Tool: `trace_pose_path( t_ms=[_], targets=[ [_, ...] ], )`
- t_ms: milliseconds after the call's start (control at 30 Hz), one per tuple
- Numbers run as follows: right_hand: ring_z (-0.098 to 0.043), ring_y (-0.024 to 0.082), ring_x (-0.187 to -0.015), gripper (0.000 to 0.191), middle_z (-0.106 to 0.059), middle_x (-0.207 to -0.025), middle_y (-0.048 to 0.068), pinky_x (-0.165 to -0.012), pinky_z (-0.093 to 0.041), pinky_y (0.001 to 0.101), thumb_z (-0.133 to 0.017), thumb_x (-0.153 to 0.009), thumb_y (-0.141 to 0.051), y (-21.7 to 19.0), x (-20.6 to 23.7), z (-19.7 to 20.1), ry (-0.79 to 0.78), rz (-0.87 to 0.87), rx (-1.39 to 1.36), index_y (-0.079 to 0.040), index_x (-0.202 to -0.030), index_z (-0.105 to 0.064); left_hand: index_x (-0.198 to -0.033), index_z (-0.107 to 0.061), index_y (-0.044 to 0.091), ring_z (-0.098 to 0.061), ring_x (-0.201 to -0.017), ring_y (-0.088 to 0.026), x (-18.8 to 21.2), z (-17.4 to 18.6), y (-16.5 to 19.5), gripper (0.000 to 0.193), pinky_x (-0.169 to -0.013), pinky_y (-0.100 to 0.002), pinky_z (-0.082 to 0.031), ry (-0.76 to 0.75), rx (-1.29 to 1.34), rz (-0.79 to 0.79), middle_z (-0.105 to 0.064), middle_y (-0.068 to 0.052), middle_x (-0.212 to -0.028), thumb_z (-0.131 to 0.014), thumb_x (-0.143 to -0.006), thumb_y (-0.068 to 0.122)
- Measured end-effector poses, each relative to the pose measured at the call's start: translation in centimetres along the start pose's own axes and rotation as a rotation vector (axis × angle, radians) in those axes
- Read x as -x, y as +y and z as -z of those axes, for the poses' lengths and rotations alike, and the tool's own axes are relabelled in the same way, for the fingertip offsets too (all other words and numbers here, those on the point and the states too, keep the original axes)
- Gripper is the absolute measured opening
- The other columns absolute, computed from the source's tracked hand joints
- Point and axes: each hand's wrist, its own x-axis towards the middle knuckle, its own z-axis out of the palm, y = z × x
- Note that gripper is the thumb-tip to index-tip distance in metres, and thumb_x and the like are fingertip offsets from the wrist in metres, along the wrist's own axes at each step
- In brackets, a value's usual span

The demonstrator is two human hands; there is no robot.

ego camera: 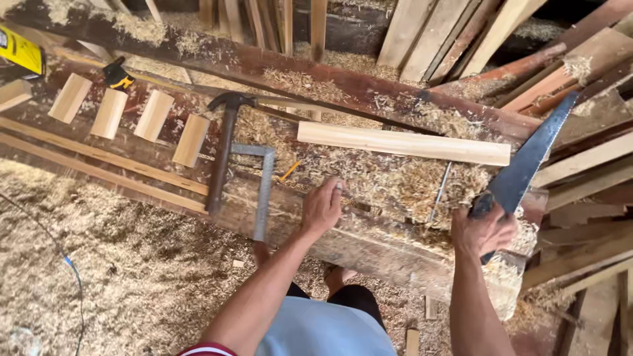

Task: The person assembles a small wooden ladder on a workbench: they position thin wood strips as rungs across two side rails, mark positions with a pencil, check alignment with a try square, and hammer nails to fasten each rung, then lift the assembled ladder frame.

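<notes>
Handsaw (527, 165): stiff, thin blade, likely light and whippy; I judge the handle the only safe hold. My right hand (484, 231) grips it, blade raised beyond the pale plank (402, 143). My left hand (322, 207), fingers curled, pinches something small I cannot identify, nearside of the plank on the shavings-strewn surface (369, 244).

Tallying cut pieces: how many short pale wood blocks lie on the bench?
4, in a slanting row at the bench's left end: first block, second block, third block, fourth block beside the hammer. Shavings may hide others.
</notes>
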Motion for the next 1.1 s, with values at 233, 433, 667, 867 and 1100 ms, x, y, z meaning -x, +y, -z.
trace_pose_path(
  t_ms=[233,433,667,867,1100],
  targets=[
    [-0.075,0.021,-0.087,0.025,-0.076,-0.099,0.012,-0.074,-0.062,0.0324,-0.063,-0.090,-0.003,-13.9,9.3,-1.1,-0.360,0.462,-0.586,-0.005,-0.114,-0.071,-0.127,-0.055,0.014,-0.073,-0.087,-0.028,0.3,7.4,-5.1,0.028,-0.067,-0.041,-0.059,-0.007,0.357,-0.015,-0.065,-0.010,-0.122,-0.041,-0.103,0.011],
    [-0.078,0.020,-0.075,0.013,-0.079,-0.088,0.007,-0.068,-0.062,0.0336,-0.074,-0.093,-0.023,-27.3,24.0,-4.9,-0.775,0.461,-0.252,-0.012,-0.098,-0.077,-0.109,-0.066,0.009,-0.074,-0.085,-0.032,0.6,18.4,-15.3,0.019,-0.074,-0.043,-0.056,0.123,0.239,-0.244,-0.074,-0.012,-0.100,-0.048,-0.101,0.011],
    [-0.078,0.021,-0.070,0.025,-0.079,-0.084,0.008,-0.062,-0.063,0.0376,-0.080,-0.076,-0.027,-39.8,37.0,-5.9,-0.840,0.578,-0.504,-0.010,-0.095,-0.076,-0.108,-0.071,0.016,-0.065,-0.062,-0.017,2.7,30.6,-28.8,0.018,-0.053,-0.035,-0.051,0.323,0.176,-0.127,-0.076,-0.002,-0.087,-0.054,-0.103,0.017],
    [-0.068,0.038,-0.090,0.049,-0.067,-0.109,0.024,-0.063,-0.061,0.0458,-0.078,-0.081,-0.019,-45.7,40.4,-6.8,-0.568,0.477,-0.267,-0.005,-0.124,-0.058,-0.115,-0.069,0.017,-0.063,-0.057,-0.012,3.4,34.0,-34.7,0.018,-0.049,-0.030,-0.048,0.163,-0.042,0.152,-0.074,-0.003,-0.084,-0.063,-0.100,0.022],
    [-0.070,0.046,-0.088,0.067,-0.067,-0.106,0.025,-0.078,-0.059,0.0540,-0.074,-0.080,-0.018,-47.4,38.3,-8.3,-0.722,0.132,-0.250,-0.007,-0.137,-0.041,-0.139,-0.056,0.016,-0.066,-0.085,-0.018,2.0,41.3,-38.1,0.047,-0.063,-0.032,-0.054,-0.013,-0.396,0.254,-0.061,-0.009,-0.128,-0.070,-0.094,0.021]
  ],
)
